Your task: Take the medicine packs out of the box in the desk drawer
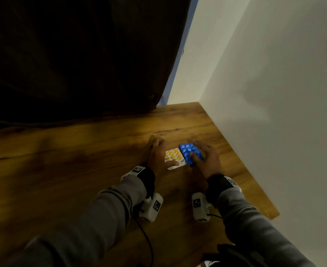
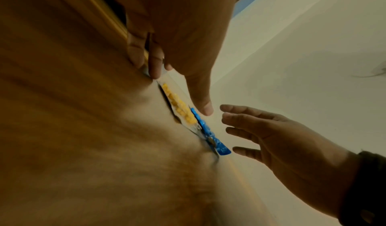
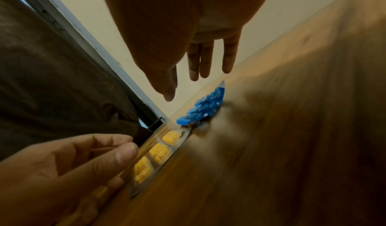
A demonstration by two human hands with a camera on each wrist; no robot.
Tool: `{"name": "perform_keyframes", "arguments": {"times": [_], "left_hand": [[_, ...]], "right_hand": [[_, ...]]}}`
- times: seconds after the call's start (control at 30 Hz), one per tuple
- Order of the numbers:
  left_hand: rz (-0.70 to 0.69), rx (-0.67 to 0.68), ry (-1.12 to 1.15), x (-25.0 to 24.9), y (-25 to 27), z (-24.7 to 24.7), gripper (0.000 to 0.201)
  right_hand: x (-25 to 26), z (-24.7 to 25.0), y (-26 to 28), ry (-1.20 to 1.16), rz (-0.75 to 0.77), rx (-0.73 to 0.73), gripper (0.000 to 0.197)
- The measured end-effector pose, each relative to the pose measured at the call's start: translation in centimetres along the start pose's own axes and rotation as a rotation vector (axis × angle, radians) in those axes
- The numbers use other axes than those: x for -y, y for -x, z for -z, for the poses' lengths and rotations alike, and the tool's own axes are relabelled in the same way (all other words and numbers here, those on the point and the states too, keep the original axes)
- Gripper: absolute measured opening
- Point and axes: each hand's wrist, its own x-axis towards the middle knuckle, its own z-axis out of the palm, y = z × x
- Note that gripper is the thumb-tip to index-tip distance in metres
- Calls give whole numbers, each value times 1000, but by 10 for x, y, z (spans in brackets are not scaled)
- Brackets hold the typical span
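Two blister packs lie side by side on the wooden desk (image 1: 81, 160). The clear pack of yellow pills (image 1: 173, 155) (image 2: 177, 105) (image 3: 158, 152) is on the left and the blue pack (image 1: 187, 153) (image 2: 206, 130) (image 3: 206, 107) on the right. My left hand (image 1: 157, 155) (image 2: 183, 56) (image 3: 62, 160) touches the yellow pack's left edge with its fingertips, thumb stretched above it. My right hand (image 1: 209, 160) (image 2: 282, 140) (image 3: 177, 31) hovers just over the blue pack with straight, spread fingers. No drawer or box is in view.
A dark brown cloth (image 1: 72, 54) hangs over the desk's back left. A white wall (image 1: 274, 93) runs along the desk's right edge (image 1: 255, 185), close to the blue pack. Bare wood stretches to the left of my hands.
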Motion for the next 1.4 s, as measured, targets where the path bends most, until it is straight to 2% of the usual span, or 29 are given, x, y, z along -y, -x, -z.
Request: {"name": "perform_keyframes", "arguments": {"times": [0.13, 0.27, 0.3, 0.4, 0.5, 0.63, 0.7, 0.73, 0.77, 0.87, 0.97, 1.07, 1.13, 1.3, 1.4], "left_hand": [[58, -51, 3, 14, 24, 20, 78], [143, -159, 31, 45, 78, 48, 56], [170, -187, 37, 57, 95, 55, 54], [208, -290, 60, 92, 149, 85, 57], [280, -396, 63, 123, 208, 123, 42], [413, -559, 166, 158, 280, 171, 30], [481, -654, 210, 180, 314, 194, 9], [516, -693, 218, 193, 329, 205, 8], [545, -730, 231, 204, 343, 215, 13], [626, -831, 268, 236, 375, 247, 10], [605, -816, 332, 261, 384, 277, 31], [499, -737, 415, 269, 380, 298, 51], [427, -686, 422, 269, 376, 304, 55], [332, -569, 471, 257, 356, 305, 52], [225, -513, 512, 241, 332, 294, 48]], "right_hand": [[28, -11, 3, 1, 89, -1, 40], [84, -49, 20, -76, 334, 167, 27], [101, -62, 30, -144, 354, 213, 27], [148, -103, 68, -334, 297, 441, 24], [194, -148, 111, -380, 303, 706, 20], [257, -213, 161, -436, 388, 845, 19], [290, -242, 183, -444, 376, 902, 29], [306, -255, 192, -453, 360, 924, 37], [321, -267, 200, -465, 341, 932, 46], [361, -300, 219, -506, 299, 905, 72], [388, -323, 231, -544, 298, 856, 83], [403, -334, 236, -543, 334, 826, 82], [408, -334, 237, -513, 357, 806, 75], [396, -325, 226, -523, 278, 725, 68], [375, -308, 210, -533, 234, 648, 64]]}}
